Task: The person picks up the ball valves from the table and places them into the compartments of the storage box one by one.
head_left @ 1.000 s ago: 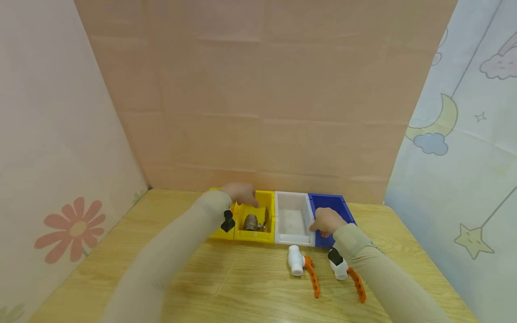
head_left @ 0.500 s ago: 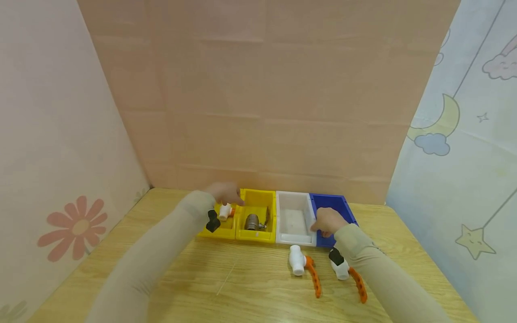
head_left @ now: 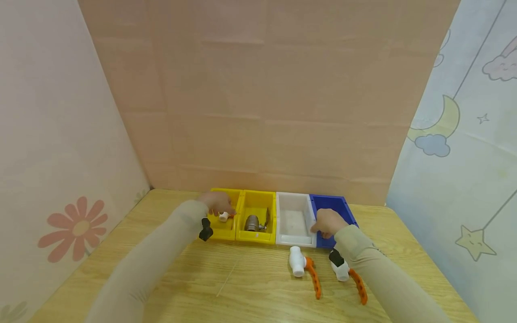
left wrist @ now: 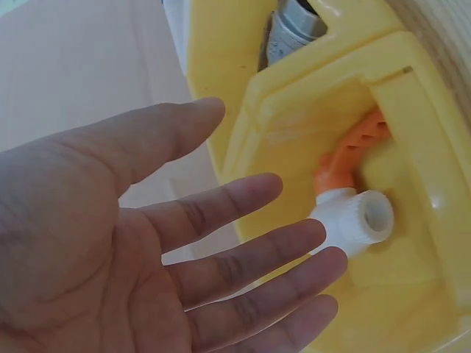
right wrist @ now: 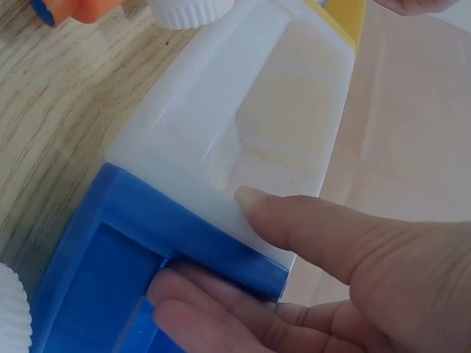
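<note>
My left hand (head_left: 218, 202) is over the leftmost yellow bin (head_left: 228, 234), fingers spread. Inside that bin lies a white plastic ball valve (left wrist: 346, 220) with an orange handle (left wrist: 357, 151); in the left wrist view my fingertips overlap its body. My right hand (head_left: 329, 220) grips the adjoining walls of the white bin (right wrist: 173, 121) and the blue bin (right wrist: 81, 243). Its thumb lies on the white side and its fingers reach inside the blue one.
A metal valve (head_left: 252, 223) lies in the second yellow bin (head_left: 258, 238). On the wooden table (head_left: 210, 278), in front of the bins, are two more white valves with orange handles, one valve (head_left: 296, 261) left of the other valve (head_left: 341, 272), which the right wrist partly covers.
My left hand has moved left from above the second yellow bin and come lower over the leftmost one. My right hand has stayed at the walls of the white and blue bins.
</note>
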Demonstrator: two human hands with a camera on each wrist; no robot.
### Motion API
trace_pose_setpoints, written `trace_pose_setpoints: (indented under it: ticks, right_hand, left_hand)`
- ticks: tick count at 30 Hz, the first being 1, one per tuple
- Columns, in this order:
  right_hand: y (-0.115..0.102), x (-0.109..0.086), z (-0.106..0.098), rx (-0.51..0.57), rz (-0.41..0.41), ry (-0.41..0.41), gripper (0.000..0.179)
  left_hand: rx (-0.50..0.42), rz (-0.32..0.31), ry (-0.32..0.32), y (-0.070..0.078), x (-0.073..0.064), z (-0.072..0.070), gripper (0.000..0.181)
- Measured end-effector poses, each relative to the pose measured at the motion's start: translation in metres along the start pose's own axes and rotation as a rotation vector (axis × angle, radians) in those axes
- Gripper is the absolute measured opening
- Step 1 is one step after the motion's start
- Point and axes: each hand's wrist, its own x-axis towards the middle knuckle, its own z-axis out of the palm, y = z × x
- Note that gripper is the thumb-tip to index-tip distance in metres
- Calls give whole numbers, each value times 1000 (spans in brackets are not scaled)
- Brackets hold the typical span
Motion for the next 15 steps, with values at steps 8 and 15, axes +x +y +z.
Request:
trace_pose_setpoints:
  ticks: [8, 15]
  right_hand:
    - [1, 0, 0, 1, -9, 9, 20]
    - [1, 2, 1, 8, 15, -4, 19]
  left_hand:
    - [-9, 0, -2, -3, 1, 11, 47]
    - [-35, -6, -25, -3, 2, 20, 32]
